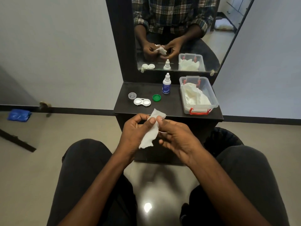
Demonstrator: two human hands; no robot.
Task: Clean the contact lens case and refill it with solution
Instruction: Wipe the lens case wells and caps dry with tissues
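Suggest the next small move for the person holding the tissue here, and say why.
Probably bring the tissue, pinched by the left hand and right hand, forward to the lens case and wipe a well. The case lies open on the shelf, its clear cap and green cap off, the solution bottle unused.

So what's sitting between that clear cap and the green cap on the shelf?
In the head view, the open white contact lens case lies between the clear cap and the green cap, slightly nearer the person.
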